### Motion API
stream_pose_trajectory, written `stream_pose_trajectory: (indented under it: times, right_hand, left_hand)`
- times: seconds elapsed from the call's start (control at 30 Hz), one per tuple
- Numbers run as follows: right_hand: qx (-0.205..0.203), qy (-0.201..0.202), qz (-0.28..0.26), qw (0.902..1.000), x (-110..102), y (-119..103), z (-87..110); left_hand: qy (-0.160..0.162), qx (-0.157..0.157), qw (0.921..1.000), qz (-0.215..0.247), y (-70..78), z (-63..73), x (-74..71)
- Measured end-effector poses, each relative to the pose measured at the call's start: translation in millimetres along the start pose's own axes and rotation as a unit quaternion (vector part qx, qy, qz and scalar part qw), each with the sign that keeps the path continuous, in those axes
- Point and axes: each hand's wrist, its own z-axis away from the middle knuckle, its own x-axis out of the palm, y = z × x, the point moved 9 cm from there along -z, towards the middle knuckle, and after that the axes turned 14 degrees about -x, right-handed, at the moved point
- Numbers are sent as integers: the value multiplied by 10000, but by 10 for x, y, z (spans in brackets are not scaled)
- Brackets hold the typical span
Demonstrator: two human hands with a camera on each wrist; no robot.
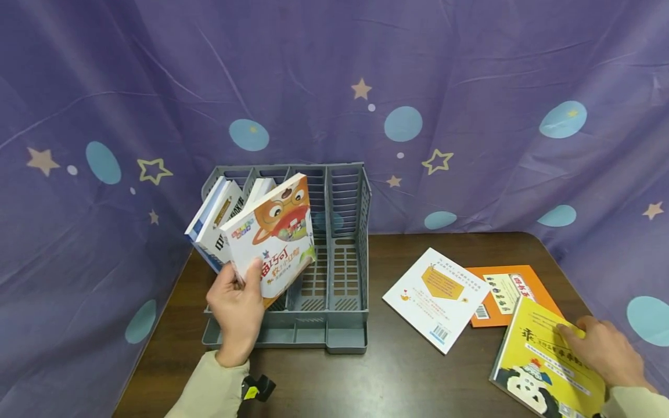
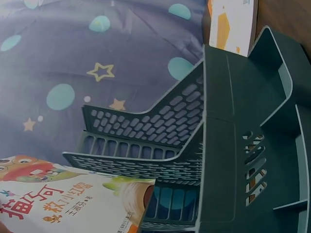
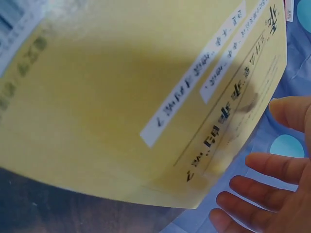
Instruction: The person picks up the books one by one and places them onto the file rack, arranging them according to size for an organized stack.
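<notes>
My left hand (image 1: 237, 305) grips a white picture book (image 1: 274, 244) with an orange cartoon animal on its cover, thumb across the front. Tilted, the book overlaps the grey book rack (image 1: 347, 316); its lower part also shows beside the rack in the left wrist view. My right hand (image 1: 608, 351) is at the right edge of a yellow book (image 1: 543, 342) with a panda on it. In the right wrist view the thumb (image 3: 286, 111) meets the yellow cover's edge, while the other fingers (image 3: 257, 191) extend loosely alongside.
Other books (image 1: 211, 223) lean in the rack's left compartments. Right of the rack, a white book (image 1: 436, 299) overlaps an orange book (image 1: 507, 290) on the brown table (image 1: 397, 383). A purple curtain (image 1: 313, 69) with stars hangs behind.
</notes>
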Motion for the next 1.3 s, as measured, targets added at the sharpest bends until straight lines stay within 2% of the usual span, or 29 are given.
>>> stream_pose_trajectory:
  times: [0.13, 0.33, 0.53, 0.63, 0.87, 1.3]
  right_hand:
    - [128, -126, -113, 9998, 65, 47, -5]
    - [263, -259, -113, 9993, 136, 79, -8]
    - [130, -347, -21, 9993, 179, 88, -26]
    - [109, -413, -12, 9991, 199, 100, -32]
    - [235, -542, -113, 9982, 249, 143, -22]
    - [267, -493, -233, 9982, 296, 151, -17]
  left_hand:
    - [150, 52, 9999, -30, -51, 28, 68]
    - [292, -78, 9995, 88, -125, 52, 114]
    - [377, -167, 9991, 126, -184, 67, 150]
    - [453, -174, 9988, 87, -170, 96, 178]
    - [517, -231, 9983, 159, 30, 209, 286]
    - [576, -355, 9963, 522, -135, 281, 569]
